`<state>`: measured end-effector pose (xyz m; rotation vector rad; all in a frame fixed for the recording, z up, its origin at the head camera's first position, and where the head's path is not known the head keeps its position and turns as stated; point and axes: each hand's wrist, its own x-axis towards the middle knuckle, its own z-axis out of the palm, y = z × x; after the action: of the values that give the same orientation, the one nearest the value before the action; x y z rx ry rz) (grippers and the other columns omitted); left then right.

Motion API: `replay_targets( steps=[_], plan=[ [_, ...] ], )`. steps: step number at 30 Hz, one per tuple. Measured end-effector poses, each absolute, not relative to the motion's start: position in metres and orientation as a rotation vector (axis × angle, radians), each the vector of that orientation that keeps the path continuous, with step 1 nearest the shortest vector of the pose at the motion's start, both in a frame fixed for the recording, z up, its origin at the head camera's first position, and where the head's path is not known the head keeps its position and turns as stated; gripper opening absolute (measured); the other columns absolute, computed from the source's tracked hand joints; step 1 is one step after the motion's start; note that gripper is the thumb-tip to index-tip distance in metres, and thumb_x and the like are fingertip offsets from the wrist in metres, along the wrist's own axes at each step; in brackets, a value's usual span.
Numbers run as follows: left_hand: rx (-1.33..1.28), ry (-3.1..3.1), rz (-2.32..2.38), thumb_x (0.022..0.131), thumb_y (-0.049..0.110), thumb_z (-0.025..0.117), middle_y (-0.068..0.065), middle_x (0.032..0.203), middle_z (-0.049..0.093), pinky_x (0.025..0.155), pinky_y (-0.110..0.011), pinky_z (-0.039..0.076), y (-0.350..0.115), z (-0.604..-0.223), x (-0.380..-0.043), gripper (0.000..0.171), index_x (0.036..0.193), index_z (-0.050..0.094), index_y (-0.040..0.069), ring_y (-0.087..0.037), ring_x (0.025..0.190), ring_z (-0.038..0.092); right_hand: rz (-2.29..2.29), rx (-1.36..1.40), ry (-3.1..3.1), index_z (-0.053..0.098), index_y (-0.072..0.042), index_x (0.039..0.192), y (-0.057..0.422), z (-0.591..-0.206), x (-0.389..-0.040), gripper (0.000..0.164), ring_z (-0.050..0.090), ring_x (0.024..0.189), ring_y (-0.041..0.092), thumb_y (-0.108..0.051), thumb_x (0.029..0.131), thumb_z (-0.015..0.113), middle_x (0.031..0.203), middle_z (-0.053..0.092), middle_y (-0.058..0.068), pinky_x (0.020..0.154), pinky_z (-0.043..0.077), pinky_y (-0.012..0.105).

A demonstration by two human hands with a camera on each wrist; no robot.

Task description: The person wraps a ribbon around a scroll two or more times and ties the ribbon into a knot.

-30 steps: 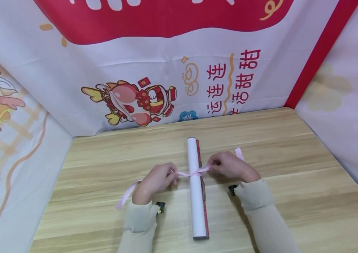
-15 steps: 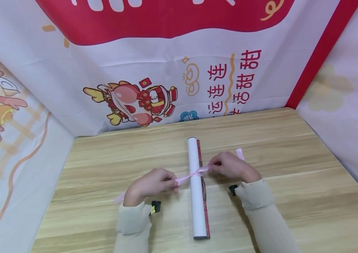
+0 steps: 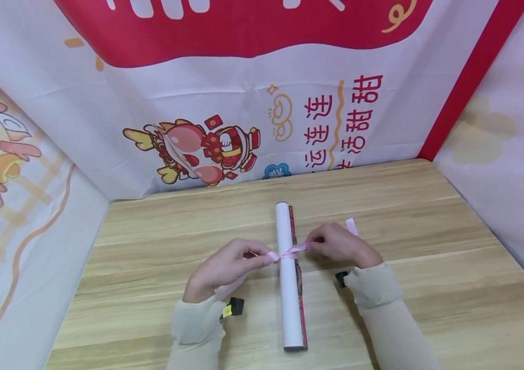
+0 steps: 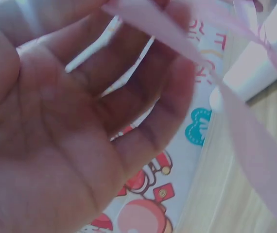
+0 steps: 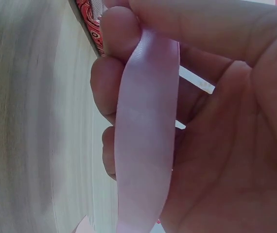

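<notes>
A white rolled-up scroll (image 3: 292,303) with dark ends and a red patterned edge along its right side lies lengthwise on the table. Round its middle goes a pink ribbon (image 3: 293,251), crossed on top. Close to the roll's left side, my left hand (image 3: 227,267) pinches one ribbon end between thumb and fingers. On the other side my right hand (image 3: 338,244) pinches the opposite end. In the left wrist view the ribbon (image 4: 248,141) runs past the fingertips and hangs down; in the right wrist view the ribbon (image 5: 146,126) trails across the curled fingers.
The wood-grain table (image 3: 151,231) carries the roll. Behind it hangs a printed cloth backdrop (image 3: 225,77) with red lettering and cartoon figures, and more cloth closes off both sides. A small black device (image 3: 236,307) sits at the left wrist.
My left hand dipped slightly, then came in closer to the roll with its ribbon end. The left tail now hangs beneath that hand instead of left of the wrist. My right hand stayed put.
</notes>
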<state>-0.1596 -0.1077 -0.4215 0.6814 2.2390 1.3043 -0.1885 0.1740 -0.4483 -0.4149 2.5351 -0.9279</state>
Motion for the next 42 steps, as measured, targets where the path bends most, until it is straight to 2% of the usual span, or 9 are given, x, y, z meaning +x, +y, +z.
replay_targets(
  steps=[7, 11, 16, 19, 25, 29, 31, 36, 42],
  plan=[
    [0.536, 2.258, 1.525, 0.085, 0.045, 0.065, 0.012, 0.12, 0.062, 0.093, -0.037, 0.046, -0.092, -0.426, -0.163, 0.03, 0.105, 0.074, 0.025, -0.012, 0.115, 0.053, -0.92, -0.441, 2.528, 0.073, -0.016, 0.1, 0.173, -0.45, -0.19, 0.018, 0.054, 0.074, 0.017, -0.026, 0.09, 0.062, 0.084, 0.065, 0.005, 0.068, 0.047, 0.032],
    [0.451, 2.228, 1.619, 0.085, 0.043, 0.065, 0.009, 0.112, 0.069, 0.094, -0.037, 0.045, -0.081, -0.431, -0.163, 0.031, 0.106, 0.074, 0.022, -0.011, 0.107, 0.058, -0.918, -0.479, 2.535, 0.073, -0.015, 0.099, 0.173, -0.452, -0.191, 0.018, 0.053, 0.073, 0.016, -0.026, 0.09, 0.062, 0.083, 0.065, 0.005, 0.067, 0.047, 0.032],
    [0.318, 2.276, 1.713, 0.082, 0.046, 0.067, 0.007, 0.101, 0.072, 0.089, -0.035, 0.048, -0.067, -0.437, -0.164, 0.033, 0.102, 0.075, 0.021, -0.012, 0.099, 0.062, -0.919, -0.483, 2.543, 0.073, -0.014, 0.099, 0.171, -0.452, -0.19, 0.017, 0.053, 0.073, 0.016, -0.024, 0.09, 0.062, 0.084, 0.065, 0.005, 0.067, 0.047, 0.032],
    [0.275, 2.307, 1.746, 0.081, 0.046, 0.068, 0.007, 0.102, 0.072, 0.085, -0.033, 0.05, -0.063, -0.439, -0.164, 0.034, 0.103, 0.075, 0.021, -0.012, 0.097, 0.063, -0.916, -0.469, 2.545, 0.072, -0.014, 0.099, 0.171, -0.451, -0.189, 0.016, 0.053, 0.074, 0.016, -0.023, 0.091, 0.062, 0.085, 0.065, 0.004, 0.068, 0.047, 0.032],
    [0.291, 2.492, 1.601, 0.087, 0.045, 0.062, 0.01, 0.106, 0.069, 0.07, -0.029, 0.05, -0.064, -0.441, -0.164, 0.033, 0.111, 0.072, 0.025, -0.013, 0.083, 0.061, -0.913, -0.444, 2.538, 0.072, -0.016, 0.1, 0.17, -0.451, -0.189, 0.016, 0.054, 0.075, 0.016, -0.024, 0.091, 0.062, 0.087, 0.065, 0.004, 0.068, 0.048, 0.032],
    [0.284, 2.494, 1.573, 0.089, 0.036, 0.062, 0.005, 0.111, 0.068, 0.073, -0.029, 0.053, -0.067, -0.44, -0.164, 0.032, 0.117, 0.069, 0.022, -0.013, 0.086, 0.062, -0.907, -0.443, 2.532, 0.072, -0.016, 0.1, 0.171, -0.452, -0.189, 0.017, 0.054, 0.076, 0.017, -0.026, 0.091, 0.062, 0.086, 0.065, 0.004, 0.068, 0.047, 0.032],
    [0.276, 2.468, 1.577, 0.089, 0.032, 0.063, 0.003, 0.115, 0.067, 0.079, -0.029, 0.053, -0.067, -0.44, -0.163, 0.034, 0.121, 0.068, 0.02, -0.012, 0.092, 0.063, -0.909, -0.441, 2.527, 0.072, -0.016, 0.1, 0.171, -0.452, -0.189, 0.017, 0.055, 0.076, 0.017, -0.026, 0.091, 0.061, 0.086, 0.065, 0.004, 0.068, 0.048, 0.032],
    [0.207, 2.392, 1.593, 0.085, 0.029, 0.068, 0.004, 0.12, 0.064, 0.077, -0.032, 0.054, -0.066, -0.44, -0.163, 0.04, 0.124, 0.065, 0.024, -0.013, 0.092, 0.065, -0.915, -0.447, 2.529, 0.072, -0.016, 0.1, 0.17, -0.453, -0.189, 0.017, 0.054, 0.076, 0.016, -0.026, 0.091, 0.062, 0.087, 0.066, 0.002, 0.069, 0.047, 0.032],
    [0.225, 2.479, 1.594, 0.082, 0.027, 0.072, 0.004, 0.106, 0.067, 0.064, -0.032, 0.055, -0.063, -0.443, -0.164, 0.043, 0.124, 0.066, 0.022, -0.015, 0.081, 0.062, -0.914, -0.468, 2.548, 0.072, -0.014, 0.099, 0.17, -0.453, -0.188, 0.016, 0.054, 0.076, 0.015, -0.022, 0.091, 0.061, 0.086, 0.066, 0.002, 0.07, 0.047, 0.032]
  ],
)
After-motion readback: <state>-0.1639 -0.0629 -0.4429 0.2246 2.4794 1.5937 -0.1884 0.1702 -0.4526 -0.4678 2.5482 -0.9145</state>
